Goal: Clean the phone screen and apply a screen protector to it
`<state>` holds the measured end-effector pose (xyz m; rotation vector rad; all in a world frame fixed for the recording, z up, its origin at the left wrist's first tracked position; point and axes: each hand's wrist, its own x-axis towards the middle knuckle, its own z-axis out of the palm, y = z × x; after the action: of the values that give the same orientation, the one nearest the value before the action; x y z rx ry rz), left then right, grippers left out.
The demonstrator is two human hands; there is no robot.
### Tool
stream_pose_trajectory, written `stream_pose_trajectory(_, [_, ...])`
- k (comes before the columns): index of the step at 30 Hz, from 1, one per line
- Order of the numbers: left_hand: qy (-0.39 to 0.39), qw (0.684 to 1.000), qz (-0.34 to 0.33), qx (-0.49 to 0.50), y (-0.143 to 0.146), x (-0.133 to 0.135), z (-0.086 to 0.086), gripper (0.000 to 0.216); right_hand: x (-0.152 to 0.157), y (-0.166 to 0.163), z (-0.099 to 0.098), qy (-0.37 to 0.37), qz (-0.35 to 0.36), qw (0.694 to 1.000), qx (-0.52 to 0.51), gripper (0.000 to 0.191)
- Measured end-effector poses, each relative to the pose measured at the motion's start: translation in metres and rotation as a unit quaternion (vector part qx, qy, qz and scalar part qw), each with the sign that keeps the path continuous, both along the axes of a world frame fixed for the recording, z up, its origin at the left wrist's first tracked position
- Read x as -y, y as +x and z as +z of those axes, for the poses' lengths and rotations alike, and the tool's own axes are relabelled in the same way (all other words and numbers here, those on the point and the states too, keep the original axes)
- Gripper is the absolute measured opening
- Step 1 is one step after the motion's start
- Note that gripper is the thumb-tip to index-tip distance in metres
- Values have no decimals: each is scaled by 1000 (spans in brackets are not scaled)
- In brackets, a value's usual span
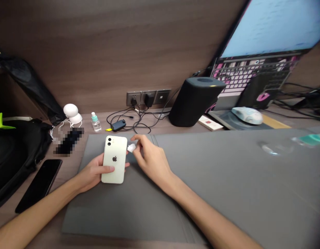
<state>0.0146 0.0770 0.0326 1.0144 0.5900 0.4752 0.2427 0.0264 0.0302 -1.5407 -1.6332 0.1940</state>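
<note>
My left hand (pixel 91 173) holds a white phone (pixel 114 159) back side up, just over the grey desk mat (pixel 201 180), fingers wrapped round its lower edge. My right hand (pixel 149 159) sits right of the phone and pinches a small white crumpled piece (pixel 131 147) close to the phone's upper right edge. What the piece is I cannot make out.
A black phone (pixel 39 185) lies left of the mat beside a black bag (pixel 12 155). Behind are a small bottle (pixel 95 122), wall sockets (pixel 148 97) with cables, a black speaker (pixel 193 101), a mouse (pixel 246 115) and a laptop (pixel 261 52) at the right.
</note>
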Motion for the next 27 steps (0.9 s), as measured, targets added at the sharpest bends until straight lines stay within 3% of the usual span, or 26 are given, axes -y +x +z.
stream_pose_trajectory(12, [24,999,-20,-15,-2,0,1,48,2,-2,11,-19,102,962,-252,32])
stream_pose_trajectory(27, [36,999,-31,-4,-5,0,-6,43,9,-2,19,-51,112,947,-297,35])
